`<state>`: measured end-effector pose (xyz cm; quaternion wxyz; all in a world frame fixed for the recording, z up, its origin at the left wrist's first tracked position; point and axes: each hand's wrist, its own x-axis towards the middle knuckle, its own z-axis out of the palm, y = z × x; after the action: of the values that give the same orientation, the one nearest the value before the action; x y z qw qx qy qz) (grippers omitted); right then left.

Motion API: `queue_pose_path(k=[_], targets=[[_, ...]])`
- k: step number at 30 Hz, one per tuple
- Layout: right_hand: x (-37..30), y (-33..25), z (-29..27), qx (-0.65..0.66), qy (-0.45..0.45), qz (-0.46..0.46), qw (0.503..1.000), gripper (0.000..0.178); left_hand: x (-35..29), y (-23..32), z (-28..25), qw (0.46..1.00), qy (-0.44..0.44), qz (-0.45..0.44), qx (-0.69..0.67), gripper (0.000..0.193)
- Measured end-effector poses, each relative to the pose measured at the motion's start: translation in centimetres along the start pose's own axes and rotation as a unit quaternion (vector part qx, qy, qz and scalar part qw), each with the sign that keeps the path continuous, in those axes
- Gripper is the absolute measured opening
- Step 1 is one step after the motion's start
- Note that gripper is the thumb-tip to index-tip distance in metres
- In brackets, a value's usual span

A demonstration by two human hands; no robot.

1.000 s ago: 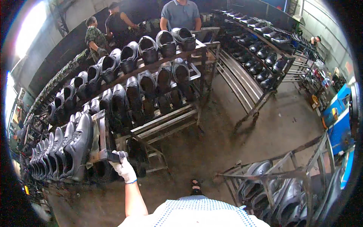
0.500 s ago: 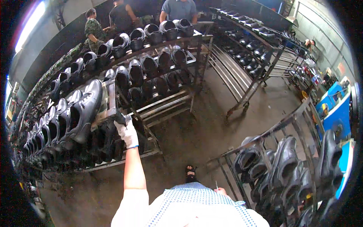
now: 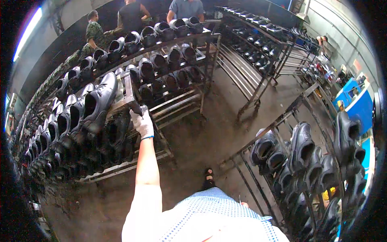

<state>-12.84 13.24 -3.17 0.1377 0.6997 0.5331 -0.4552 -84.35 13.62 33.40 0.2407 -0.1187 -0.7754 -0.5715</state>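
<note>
While the left hand (image 3: 142,124) is up front, left of centre, it's closed around the dark end of the near rack (image 3: 128,93), at the frame's near right corner. Glove is white with a blue cuff edge; arm reaches out almost straight, white sleeve (image 3: 146,201) behind it.

Rack position: directly at the left hand, in contact, extending away to the left. Well apart from the right hand (image 3: 244,205), which is low by the right edge of the dotted apron (image 3: 205,205). Only a bit of that hand shows; a thin strip (image 3: 240,199) sticks up just beside it. Can't tell if the right hand is holding it, or how wide the fingers are.

Load on the near rack: row of dark shoes, tilted, toes up. Closest shoe (image 3: 100,101) is just left of the glove, not touching it.

Around: back rack (image 3: 209,60) beyond the left hand, shoes on several tiers. Side rack (image 3: 258,139) to the right, also loaded, nearer the right hand than the near rack is. Sandalled foot (image 3: 208,174) on the floor (image 3: 193,141) between them.
</note>
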Motion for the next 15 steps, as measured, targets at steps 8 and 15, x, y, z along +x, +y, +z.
queue_pose_path(k=[8,15], targets=[[-3.0,1.9,-0.2,0.012,0.011,0.012,1.000,0.033,0.7,-2.9,0.4,0.996,-0.075,-0.033,-0.037,0.065],[-4.5,1.8,-1.0,0.046,0.013,0.015,0.999,0.032,0.4,-0.5,-0.6,0.997,-0.071,-0.032,-0.011,0.071]])
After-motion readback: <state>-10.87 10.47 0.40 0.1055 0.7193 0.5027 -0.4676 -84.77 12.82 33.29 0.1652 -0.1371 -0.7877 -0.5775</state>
